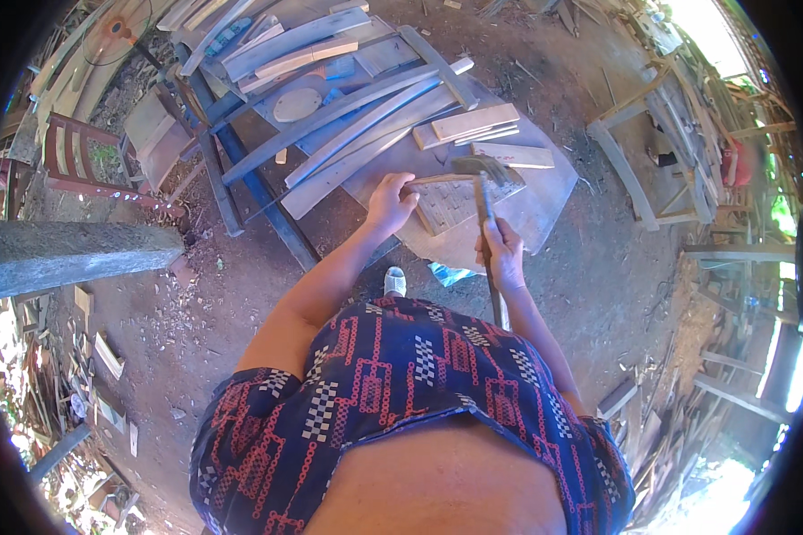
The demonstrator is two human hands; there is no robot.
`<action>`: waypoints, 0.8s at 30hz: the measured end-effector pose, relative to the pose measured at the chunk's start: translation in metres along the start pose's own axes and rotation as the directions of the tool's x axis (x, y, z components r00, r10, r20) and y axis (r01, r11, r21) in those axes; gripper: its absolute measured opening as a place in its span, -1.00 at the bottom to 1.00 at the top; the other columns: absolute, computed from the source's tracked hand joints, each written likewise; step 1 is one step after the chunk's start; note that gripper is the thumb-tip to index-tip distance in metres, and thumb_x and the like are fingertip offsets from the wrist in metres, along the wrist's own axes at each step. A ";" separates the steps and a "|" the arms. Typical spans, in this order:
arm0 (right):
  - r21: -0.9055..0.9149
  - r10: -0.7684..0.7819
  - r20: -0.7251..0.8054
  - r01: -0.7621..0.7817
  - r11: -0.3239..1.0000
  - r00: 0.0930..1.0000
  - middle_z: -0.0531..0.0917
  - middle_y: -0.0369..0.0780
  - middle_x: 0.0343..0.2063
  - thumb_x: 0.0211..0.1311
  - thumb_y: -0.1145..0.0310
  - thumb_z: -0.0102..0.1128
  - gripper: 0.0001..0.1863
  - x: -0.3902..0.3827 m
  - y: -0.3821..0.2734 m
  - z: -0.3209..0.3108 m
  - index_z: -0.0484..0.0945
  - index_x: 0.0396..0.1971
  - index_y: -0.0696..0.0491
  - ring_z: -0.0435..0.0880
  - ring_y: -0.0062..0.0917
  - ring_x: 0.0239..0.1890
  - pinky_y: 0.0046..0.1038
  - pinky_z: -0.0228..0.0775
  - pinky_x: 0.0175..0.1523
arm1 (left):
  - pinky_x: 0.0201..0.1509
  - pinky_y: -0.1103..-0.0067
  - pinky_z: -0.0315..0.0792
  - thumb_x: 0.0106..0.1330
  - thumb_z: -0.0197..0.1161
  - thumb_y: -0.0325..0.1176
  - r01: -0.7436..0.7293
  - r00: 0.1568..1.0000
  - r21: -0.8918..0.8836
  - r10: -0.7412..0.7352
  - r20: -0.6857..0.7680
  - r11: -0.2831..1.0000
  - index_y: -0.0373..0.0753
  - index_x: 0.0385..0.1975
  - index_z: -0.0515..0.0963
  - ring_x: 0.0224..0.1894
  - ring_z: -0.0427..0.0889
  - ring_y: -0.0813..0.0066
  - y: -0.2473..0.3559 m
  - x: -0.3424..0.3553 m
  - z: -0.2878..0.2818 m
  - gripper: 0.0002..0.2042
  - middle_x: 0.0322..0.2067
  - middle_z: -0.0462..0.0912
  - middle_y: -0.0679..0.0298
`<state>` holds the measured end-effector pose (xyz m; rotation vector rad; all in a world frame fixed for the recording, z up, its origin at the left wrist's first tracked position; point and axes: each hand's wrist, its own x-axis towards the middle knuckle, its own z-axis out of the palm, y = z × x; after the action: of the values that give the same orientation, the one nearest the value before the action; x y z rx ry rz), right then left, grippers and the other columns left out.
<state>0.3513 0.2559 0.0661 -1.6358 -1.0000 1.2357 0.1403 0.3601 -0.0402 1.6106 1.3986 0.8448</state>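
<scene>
My right hand (pixel 506 254) is closed around the wooden handle of a hammer (pixel 484 205). The hammer's dark head is over a wooden block (pixel 451 209) with rows of slots or notches in its face. My left hand (pixel 391 207) is at the block's left corner, fingers curled on the end of a thin wooden strip (pixel 437 178) along its far edge. Part of the strip is hidden behind the hammer head. Block and strip rest on a low worktable (pixel 544 192).
Short pale boards (pixel 473 123) lie just beyond the block. Long curved wooden pieces (pixel 366 134) cover the table's left side, with an oval wooden disc (pixel 297 104) among them. A wooden frame (pixel 629 169) stands right, a thick post (pixel 80 259) left, and a fan (pixel 114 28) far left.
</scene>
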 end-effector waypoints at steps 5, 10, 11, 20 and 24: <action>-0.009 0.096 -0.036 -0.096 0.995 0.995 0.45 -0.33 -0.71 0.37 0.17 0.07 -0.68 -0.022 0.007 -0.017 0.44 -0.46 0.11 0.36 -0.71 -0.74 -0.62 0.18 -0.63 | 0.35 0.28 0.13 -0.10 0.49 -0.07 -0.064 0.998 0.224 0.058 0.035 0.972 -0.18 0.29 0.15 0.31 0.17 -0.01 0.031 -0.034 0.012 -0.08 0.24 0.17 -0.10; 0.020 0.112 -0.052 -0.111 0.994 0.992 0.46 -0.32 -0.71 0.37 0.17 0.06 -0.68 -0.032 0.017 -0.017 0.45 -0.45 0.12 0.36 -0.71 -0.75 -0.63 0.16 -0.65 | 0.44 0.17 -0.13 -0.22 0.53 0.06 -0.016 0.992 0.419 -0.037 0.118 0.908 -0.12 0.38 -0.05 0.41 -0.08 -0.12 0.046 -0.037 0.019 0.14 0.34 -0.10 -0.17; 0.006 0.114 -0.061 -0.114 0.993 0.992 0.46 -0.32 -0.70 0.38 0.16 0.04 -0.68 -0.032 0.017 -0.016 0.47 -0.42 0.13 0.37 -0.71 -0.75 -0.63 0.17 -0.64 | 0.45 0.16 -0.15 -0.24 0.54 0.07 -0.028 0.992 0.418 -0.025 0.121 0.908 -0.15 0.38 -0.06 0.41 -0.08 -0.09 0.045 -0.035 0.019 0.17 0.34 -0.08 -0.15; -0.152 -0.122 -0.082 0.109 0.982 0.989 0.45 -0.35 -0.68 0.38 0.18 0.01 -0.67 -0.020 -0.001 -0.006 0.54 -0.23 0.19 0.40 -0.75 -0.66 -0.61 0.24 -0.55 | 0.46 0.14 -0.16 -0.36 0.57 0.10 -0.172 0.983 0.371 0.135 0.124 0.913 -0.29 0.33 -0.04 0.42 -0.05 0.00 0.024 -0.021 0.007 0.23 0.31 0.08 -0.04; -0.511 -0.016 -0.010 0.009 0.860 1.000 0.44 -0.35 -0.67 0.38 0.20 0.02 -0.68 -0.008 -0.005 -0.007 0.54 -0.16 0.17 0.38 -0.75 -0.65 -0.59 0.22 -0.55 | 0.44 0.12 -0.14 -0.42 0.57 0.12 -0.175 0.981 0.404 0.126 0.146 0.898 -0.28 0.31 0.01 0.41 -0.04 -0.02 0.022 -0.014 0.007 0.23 0.31 0.08 -0.03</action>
<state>0.3564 0.2493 0.0741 -2.0292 -1.4154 0.9937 0.1533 0.3439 -0.0233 2.0804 1.4500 0.5468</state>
